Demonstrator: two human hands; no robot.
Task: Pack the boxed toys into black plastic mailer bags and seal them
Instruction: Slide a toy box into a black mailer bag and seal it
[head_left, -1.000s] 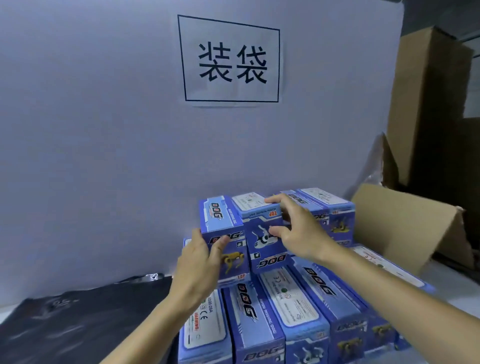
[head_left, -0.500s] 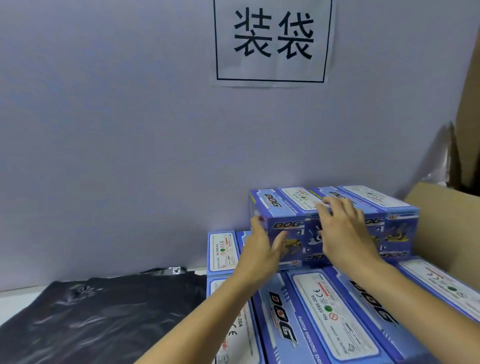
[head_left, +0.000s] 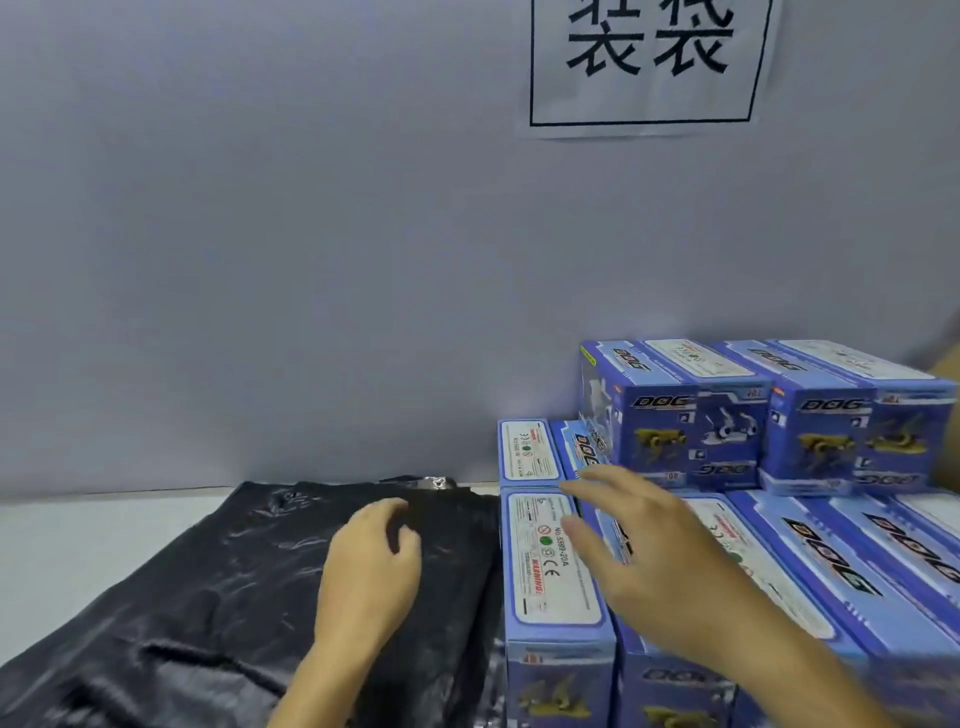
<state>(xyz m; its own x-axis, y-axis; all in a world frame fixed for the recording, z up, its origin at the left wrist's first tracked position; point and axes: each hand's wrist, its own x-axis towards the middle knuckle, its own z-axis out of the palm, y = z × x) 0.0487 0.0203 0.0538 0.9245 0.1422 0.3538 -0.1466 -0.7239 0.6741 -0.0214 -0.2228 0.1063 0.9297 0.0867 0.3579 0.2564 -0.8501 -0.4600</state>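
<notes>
Boxed toys (head_left: 727, 545), blue cartons printed "DOG", stacked on the right half of the desk (head_left: 78, 540) against the grey back wall (head_left: 260, 234). Lower layer lying flat, long sides running near to far, white label panels facing up. Upper row of four cartons (head_left: 769, 415) standing at the far right, pressed side by side, fronts showing yellow and white robot dogs. Nearest-left flat carton (head_left: 553, 566) touching the edge of the black mailer bags (head_left: 208, 597).

Black mailer bags spread flat as a glossy, wrinkled pile across the left and middle of the desk, reaching from the near edge almost to the wall, with a small shiny strip visible at the far end.

Left hand (head_left: 371, 566) over the right part of the bags, palm down, fingers loosely curled, gripping nothing; contact with the plastic not clear. Right hand (head_left: 649, 561) above the flat cartons, fingers spread and pointing left toward the bags, holding nothing, slightly blurred.

White paper sign (head_left: 644, 62) with two large black Chinese characters inside a black frame, stuck on the wall above the cartons. Brown cardboard (head_left: 948, 374) just visible at the far right edge.
</notes>
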